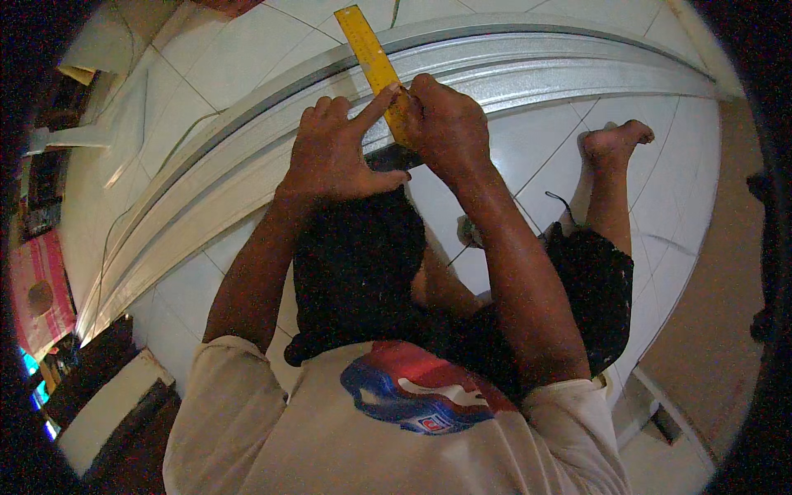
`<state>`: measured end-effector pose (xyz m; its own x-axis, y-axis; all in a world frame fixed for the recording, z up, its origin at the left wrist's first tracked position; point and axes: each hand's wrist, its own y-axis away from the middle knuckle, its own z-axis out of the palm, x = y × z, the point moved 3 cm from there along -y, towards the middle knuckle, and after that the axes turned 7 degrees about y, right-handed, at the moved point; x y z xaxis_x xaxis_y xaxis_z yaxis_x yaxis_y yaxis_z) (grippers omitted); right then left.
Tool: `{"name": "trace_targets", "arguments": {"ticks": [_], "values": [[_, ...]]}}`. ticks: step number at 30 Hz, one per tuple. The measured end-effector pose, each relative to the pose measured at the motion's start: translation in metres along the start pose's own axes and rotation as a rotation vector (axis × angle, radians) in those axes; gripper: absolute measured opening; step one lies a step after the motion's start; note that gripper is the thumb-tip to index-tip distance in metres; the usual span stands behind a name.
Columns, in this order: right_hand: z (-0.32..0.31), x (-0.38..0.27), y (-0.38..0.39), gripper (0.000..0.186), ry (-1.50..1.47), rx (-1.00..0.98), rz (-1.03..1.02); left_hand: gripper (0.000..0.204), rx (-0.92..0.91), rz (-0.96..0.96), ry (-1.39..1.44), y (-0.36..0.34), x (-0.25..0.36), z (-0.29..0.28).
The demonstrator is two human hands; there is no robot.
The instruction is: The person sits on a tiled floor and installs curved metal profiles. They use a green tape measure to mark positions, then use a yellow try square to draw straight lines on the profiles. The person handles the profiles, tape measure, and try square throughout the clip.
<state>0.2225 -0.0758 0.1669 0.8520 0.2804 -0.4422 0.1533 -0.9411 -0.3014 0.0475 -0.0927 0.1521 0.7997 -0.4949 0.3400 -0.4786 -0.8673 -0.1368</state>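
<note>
A yellow try square (364, 43) with a dark stock lies across long silvery metal profiles (553, 73) on the floor. My left hand (328, 155) holds it, fingers spread, the index finger on the yellow blade and the thumb by the dark stock. Against the blade's right edge, my right hand (450, 128) is closed with its fingers curled. A thin dark tip seems to show at those fingers, but what they hold is mostly hidden. The blade's far end sticks out past the profiles.
White floor tiles (528, 148) surround the profiles, which run from lower left to far right. My bare foot (615, 142) is at the right. Pink patterned cloth (41, 285) and a pale block (111, 404) lie at the left. A brown surface (689, 330) borders the right side.
</note>
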Motion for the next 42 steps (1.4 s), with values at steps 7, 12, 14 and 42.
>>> {"name": "trace_targets", "arguments": {"ticks": [7, 12, 14, 42], "values": [[0.002, 0.003, -0.003, 0.012, 0.025, 0.037, -0.017, 0.116, -0.047, -0.027, -0.022, -0.002, 0.000, 0.001], [-0.007, 0.003, -0.007, 0.008, 0.123, -0.144, -0.021, 0.114, -0.047, -0.033, 0.030, -0.005, -0.002, 0.003], [-0.019, 0.003, 0.015, 0.009, 0.183, -0.202, -0.051, 0.114, -0.061, -0.038, 0.045, -0.006, -0.003, 0.004], [0.055, 0.033, 0.093, 0.031, -1.360, -0.371, 0.644, 0.128, -0.111, -0.165, 0.684, -0.007, -0.022, 0.001]]}}
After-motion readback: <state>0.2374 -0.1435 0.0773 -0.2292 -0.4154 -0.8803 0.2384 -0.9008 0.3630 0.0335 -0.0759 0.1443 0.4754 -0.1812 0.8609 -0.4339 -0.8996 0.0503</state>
